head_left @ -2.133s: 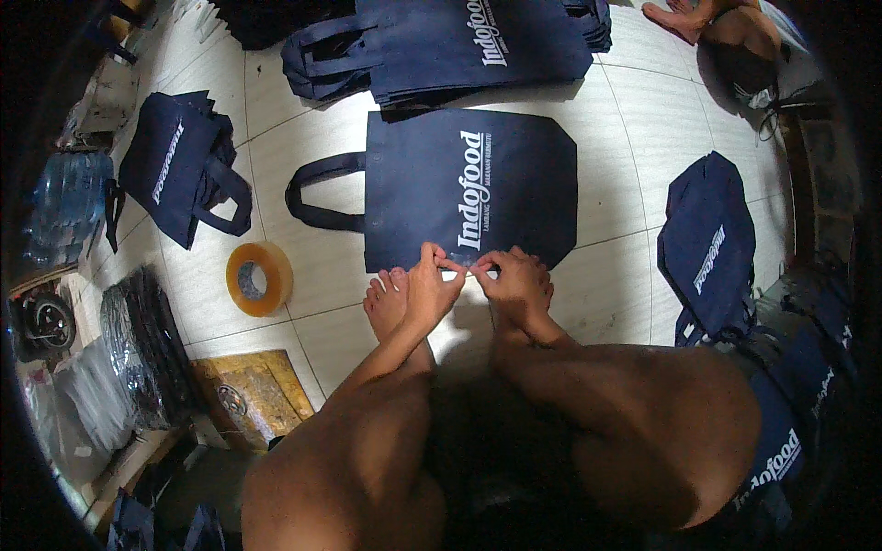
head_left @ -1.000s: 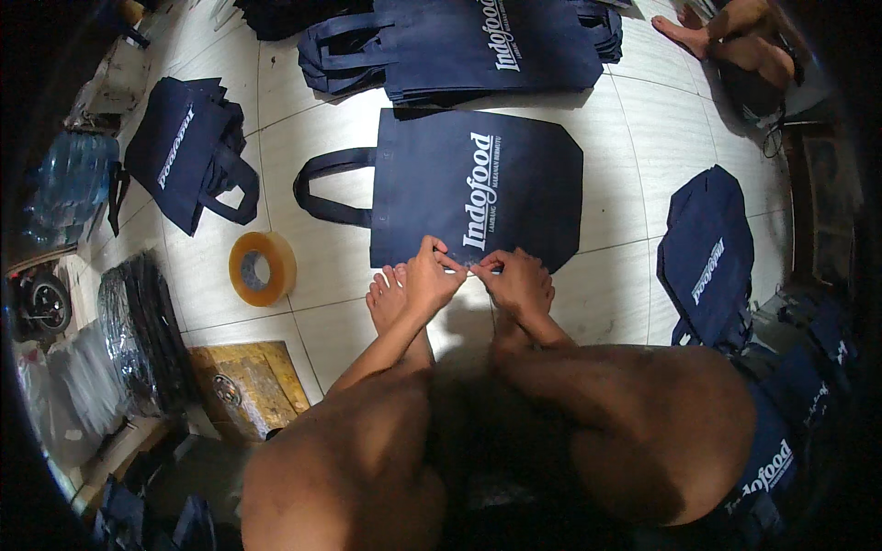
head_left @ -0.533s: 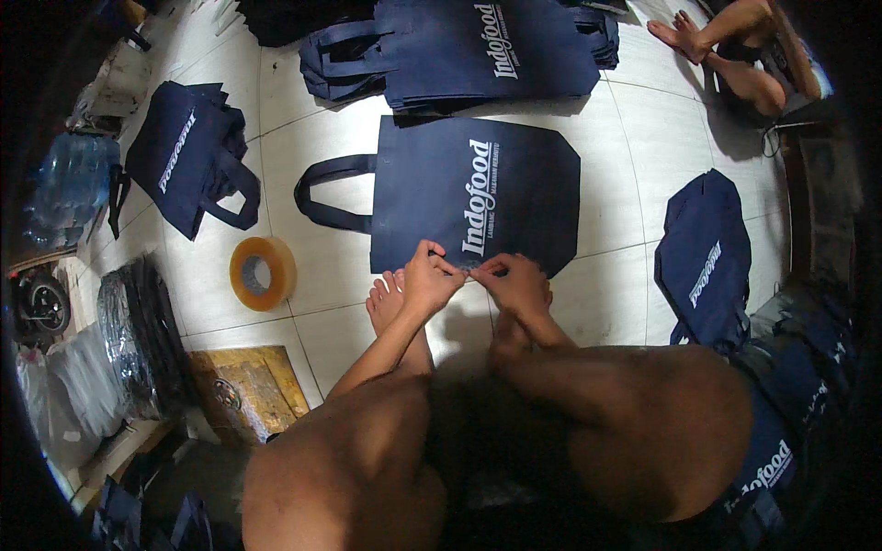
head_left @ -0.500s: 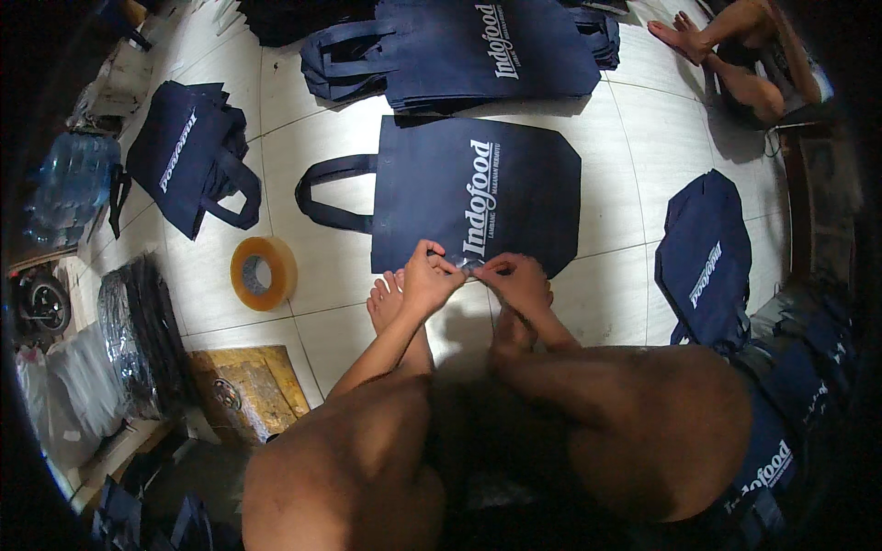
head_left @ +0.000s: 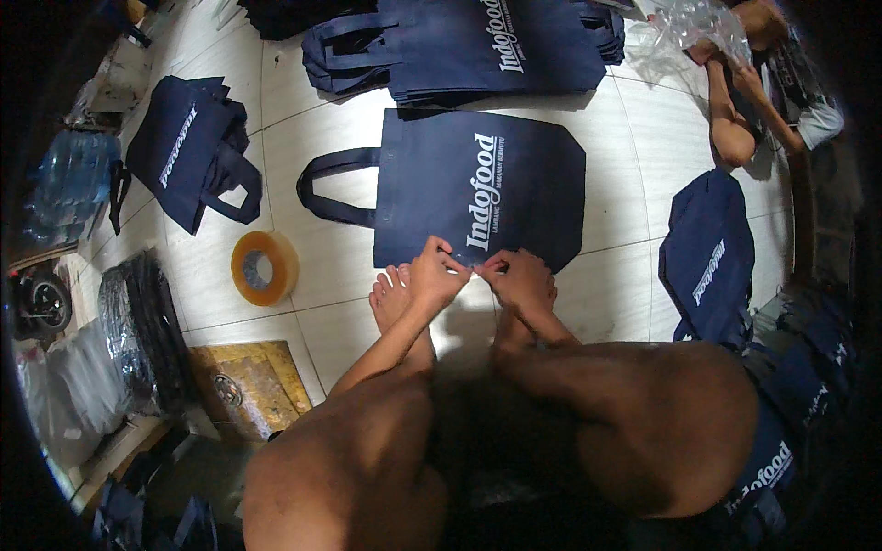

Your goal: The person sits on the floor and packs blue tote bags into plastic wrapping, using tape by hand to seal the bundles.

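Observation:
A flat navy tote bag point(head_left: 478, 184) with white lettering lies on the pale tiled floor in front of me, its handle loops pointing left. My left hand point(head_left: 434, 274) and my right hand point(head_left: 520, 277) pinch its near edge, fingertips almost touching at the middle of that edge. What sits between the fingertips is too small to make out. My bare feet rest just below the hands, and my knees fill the lower picture.
A roll of tan packing tape point(head_left: 264, 267) lies left of the bag. A stack of navy bags point(head_left: 478, 46) sits beyond it, with more bags at left point(head_left: 188, 147) and right point(head_left: 709, 257). Another person point(head_left: 744, 101) handles clear plastic at top right. A floor drain point(head_left: 241, 386) is at lower left.
My hands stay pinched at the bag's near edge with only slight finger shifts. The view has drifted a little, and the person at top right has moved their arms.

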`<state>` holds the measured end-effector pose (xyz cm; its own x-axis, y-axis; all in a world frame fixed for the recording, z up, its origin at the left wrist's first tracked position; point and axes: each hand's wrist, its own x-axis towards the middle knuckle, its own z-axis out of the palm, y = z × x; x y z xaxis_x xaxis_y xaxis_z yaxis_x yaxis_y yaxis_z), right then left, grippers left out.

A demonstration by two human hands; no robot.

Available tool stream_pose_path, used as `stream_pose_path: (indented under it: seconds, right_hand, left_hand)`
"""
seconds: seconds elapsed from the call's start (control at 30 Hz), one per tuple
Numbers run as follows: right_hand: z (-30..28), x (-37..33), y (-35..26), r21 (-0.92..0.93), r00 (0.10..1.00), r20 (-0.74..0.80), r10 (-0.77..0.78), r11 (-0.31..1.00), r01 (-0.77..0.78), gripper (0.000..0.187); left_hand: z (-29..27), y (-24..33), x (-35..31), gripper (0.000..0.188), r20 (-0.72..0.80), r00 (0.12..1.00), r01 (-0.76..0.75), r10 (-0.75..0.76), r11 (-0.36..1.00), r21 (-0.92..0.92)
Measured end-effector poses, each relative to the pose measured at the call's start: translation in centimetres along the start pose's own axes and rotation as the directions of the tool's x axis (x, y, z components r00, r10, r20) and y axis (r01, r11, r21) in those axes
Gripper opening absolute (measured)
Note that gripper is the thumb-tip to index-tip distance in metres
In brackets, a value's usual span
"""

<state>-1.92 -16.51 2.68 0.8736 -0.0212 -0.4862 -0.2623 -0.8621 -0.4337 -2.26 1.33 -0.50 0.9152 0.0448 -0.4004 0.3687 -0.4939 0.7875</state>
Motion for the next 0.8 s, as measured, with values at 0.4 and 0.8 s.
stream_pose_path:
  seconds: [0.4, 0.8]
  right_hand:
    - [-1.3, -0.8, -1.3, -0.13, 0.998, -0.057, 0.039, 0.991, -0.046, 0.034]
    - [-0.6, -0.4, -0.2, -0.087, 0.998, -0.056, -0.032, 0.996, 0.027, 0.028]
  left_hand:
    - [0.2, -0.2, 0.3, 0.048, 0.007, 1.0, -0.027, 0.027, 1.0, -0.015]
    - [0.8, -1.4, 0.3, 0.05, -0.05, 0.994, -0.097, 0.096, 0.995, -0.008]
